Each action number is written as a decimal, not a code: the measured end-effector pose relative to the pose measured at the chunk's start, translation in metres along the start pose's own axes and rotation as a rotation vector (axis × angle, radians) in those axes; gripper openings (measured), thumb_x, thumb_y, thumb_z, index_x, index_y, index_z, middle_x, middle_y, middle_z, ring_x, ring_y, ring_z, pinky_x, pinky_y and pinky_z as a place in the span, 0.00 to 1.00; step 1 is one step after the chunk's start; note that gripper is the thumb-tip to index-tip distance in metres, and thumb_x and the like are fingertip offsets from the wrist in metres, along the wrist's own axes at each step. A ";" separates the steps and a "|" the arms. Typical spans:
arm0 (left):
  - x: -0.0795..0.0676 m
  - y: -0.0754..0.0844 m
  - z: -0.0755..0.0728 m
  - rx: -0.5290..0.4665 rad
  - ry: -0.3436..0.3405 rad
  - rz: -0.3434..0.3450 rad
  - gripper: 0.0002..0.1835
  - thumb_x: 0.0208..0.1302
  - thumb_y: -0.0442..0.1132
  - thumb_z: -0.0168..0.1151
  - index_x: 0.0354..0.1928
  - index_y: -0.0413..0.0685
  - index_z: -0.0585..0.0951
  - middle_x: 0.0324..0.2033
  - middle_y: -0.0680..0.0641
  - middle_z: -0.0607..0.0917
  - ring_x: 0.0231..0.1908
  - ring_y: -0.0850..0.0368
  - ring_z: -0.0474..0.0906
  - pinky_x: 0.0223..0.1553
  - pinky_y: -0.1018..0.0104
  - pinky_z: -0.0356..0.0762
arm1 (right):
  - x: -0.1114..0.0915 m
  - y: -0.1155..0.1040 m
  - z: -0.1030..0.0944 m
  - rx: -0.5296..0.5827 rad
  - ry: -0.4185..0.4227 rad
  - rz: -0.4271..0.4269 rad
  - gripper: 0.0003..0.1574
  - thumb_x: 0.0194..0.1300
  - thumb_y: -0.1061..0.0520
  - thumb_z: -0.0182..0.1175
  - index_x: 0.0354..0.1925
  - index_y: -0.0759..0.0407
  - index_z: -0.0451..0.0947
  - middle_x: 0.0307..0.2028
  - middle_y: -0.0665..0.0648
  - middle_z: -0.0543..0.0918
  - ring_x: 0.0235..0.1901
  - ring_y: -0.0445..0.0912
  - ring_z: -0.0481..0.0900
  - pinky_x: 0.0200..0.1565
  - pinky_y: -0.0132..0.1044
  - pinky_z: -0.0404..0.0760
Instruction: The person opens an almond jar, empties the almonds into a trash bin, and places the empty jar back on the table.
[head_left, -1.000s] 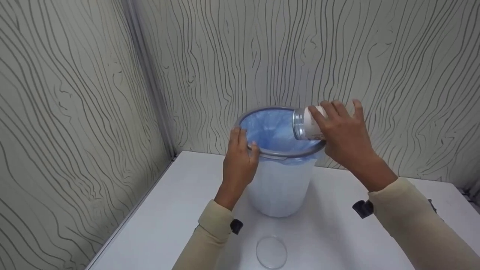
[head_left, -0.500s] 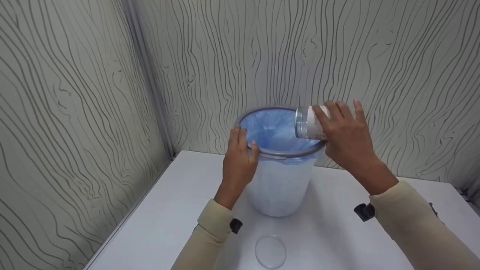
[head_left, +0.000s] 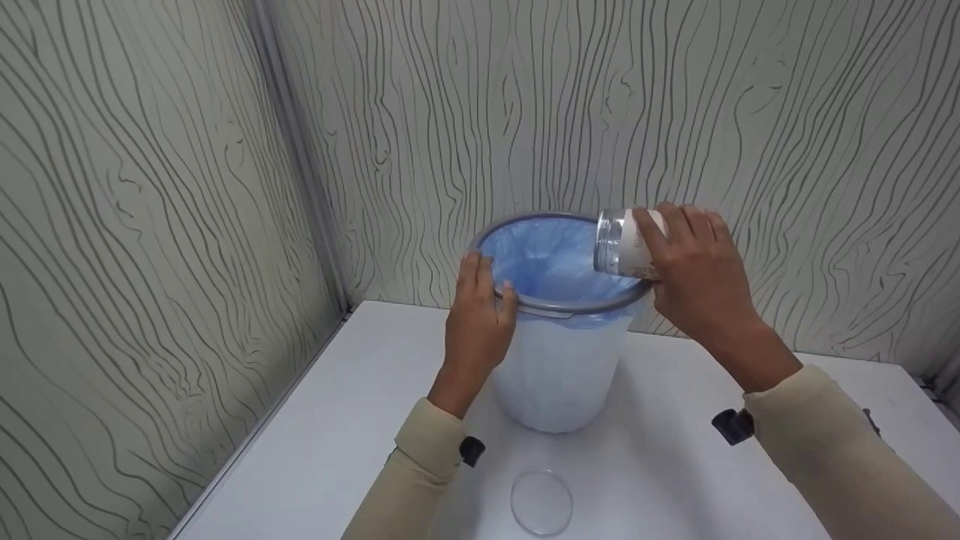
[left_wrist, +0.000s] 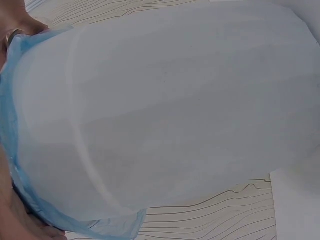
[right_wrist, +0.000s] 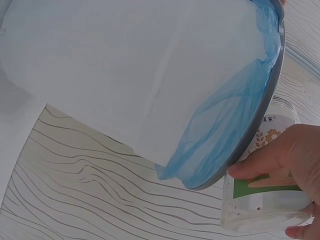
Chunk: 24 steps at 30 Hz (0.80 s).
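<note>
A white trash bin (head_left: 559, 375) with a grey rim and a blue plastic liner (head_left: 536, 259) stands upright. My left hand (head_left: 478, 326) grips its rim at the left, fingers over the edge. My right hand (head_left: 701, 281) holds a clear jar (head_left: 613, 241) with a white label, tipped on its side over the right part of the rim. Its uncapped mouth points left, over the bin's opening. In the right wrist view, the jar (right_wrist: 260, 202) has a green band and flower print on its label; small dark specks show near its base. The bin's bottom inside is hidden.
A clear round lid (head_left: 541, 504) lies flat on the white table (head_left: 337, 420) in front of the bin. Panels with a wood-grain line pattern (head_left: 450, 112) rise behind the table and along its left side.
The jar and my right hand have shifted slightly right, drawing the mouth back toward the rim. My raised little finger has come down. My left hand and the bin stay put.
</note>
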<state>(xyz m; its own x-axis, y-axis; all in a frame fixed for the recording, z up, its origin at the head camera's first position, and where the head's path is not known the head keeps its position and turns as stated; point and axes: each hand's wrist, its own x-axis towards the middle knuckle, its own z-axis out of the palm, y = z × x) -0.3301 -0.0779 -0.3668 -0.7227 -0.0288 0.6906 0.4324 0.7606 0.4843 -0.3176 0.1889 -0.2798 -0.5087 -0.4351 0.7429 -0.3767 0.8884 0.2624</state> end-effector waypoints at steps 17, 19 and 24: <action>-0.001 0.001 0.001 0.010 -0.016 -0.015 0.31 0.77 0.47 0.46 0.73 0.35 0.65 0.74 0.35 0.62 0.76 0.43 0.54 0.67 0.49 0.67 | -0.009 0.003 -0.001 0.030 0.025 0.065 0.57 0.40 0.71 0.78 0.69 0.66 0.67 0.59 0.73 0.74 0.60 0.69 0.72 0.61 0.64 0.69; -0.001 0.001 0.001 0.010 -0.016 -0.011 0.31 0.76 0.46 0.45 0.73 0.34 0.65 0.74 0.36 0.62 0.76 0.43 0.54 0.67 0.50 0.68 | -0.010 0.004 -0.001 0.036 0.038 0.080 0.58 0.39 0.69 0.80 0.69 0.66 0.67 0.59 0.73 0.75 0.59 0.69 0.73 0.60 0.65 0.70; 0.001 0.000 0.001 0.014 -0.006 0.003 0.30 0.76 0.46 0.44 0.73 0.34 0.65 0.73 0.37 0.63 0.76 0.45 0.56 0.66 0.52 0.70 | -0.012 0.005 -0.001 0.056 0.052 0.142 0.61 0.39 0.66 0.81 0.70 0.63 0.66 0.60 0.71 0.76 0.60 0.68 0.74 0.64 0.72 0.60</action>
<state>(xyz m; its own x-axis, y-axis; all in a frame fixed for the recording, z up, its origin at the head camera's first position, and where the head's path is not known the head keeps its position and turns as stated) -0.3309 -0.0772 -0.3667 -0.7245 -0.0231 0.6889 0.4269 0.7696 0.4748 -0.3123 0.1986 -0.2865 -0.5194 -0.2960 0.8017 -0.3470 0.9303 0.1187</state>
